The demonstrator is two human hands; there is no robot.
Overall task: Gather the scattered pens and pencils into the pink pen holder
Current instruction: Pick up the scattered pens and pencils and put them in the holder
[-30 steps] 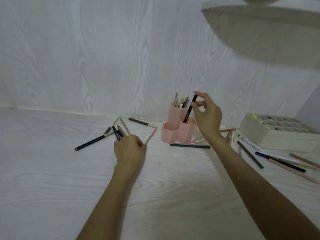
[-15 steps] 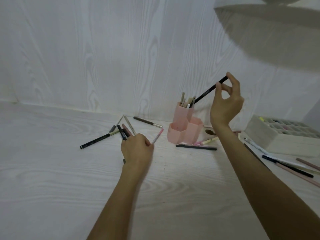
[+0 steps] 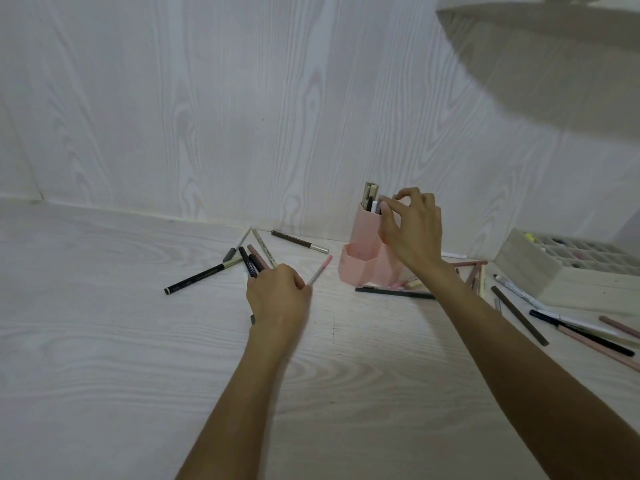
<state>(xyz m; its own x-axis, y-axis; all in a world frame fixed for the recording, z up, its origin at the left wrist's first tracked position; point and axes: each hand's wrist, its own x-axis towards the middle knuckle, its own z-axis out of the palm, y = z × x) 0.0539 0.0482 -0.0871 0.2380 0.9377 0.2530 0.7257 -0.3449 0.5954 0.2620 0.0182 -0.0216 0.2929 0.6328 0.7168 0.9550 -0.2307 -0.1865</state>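
The pink pen holder (image 3: 356, 268) stands near the wall and has several pens upright in its tall rear compartment. My right hand (image 3: 412, 230) is over that compartment, fingertips pinched on the top of a black pen (image 3: 378, 206) sunk into it. My left hand (image 3: 277, 296) rests on the desk left of the holder, closed on a bundle of pens: dark ones (image 3: 250, 265) stick out behind it and a pink pen (image 3: 320, 270) pokes out to the right. Loose pens lie around: a long black pen (image 3: 201, 278), a brown pen (image 3: 299, 242), another black pen (image 3: 394, 292) in front of the holder.
More pens and pencils (image 3: 519, 315) lie scattered on the desk to the right, in front of a pale compartment box (image 3: 554, 275). The wood-grain wall runs close behind the holder. A white shade (image 3: 540, 29) hangs at the top right.
My right hand has come down from above the holder and lowered the black pen into the tall compartment. My left hand has stayed on its bundle.
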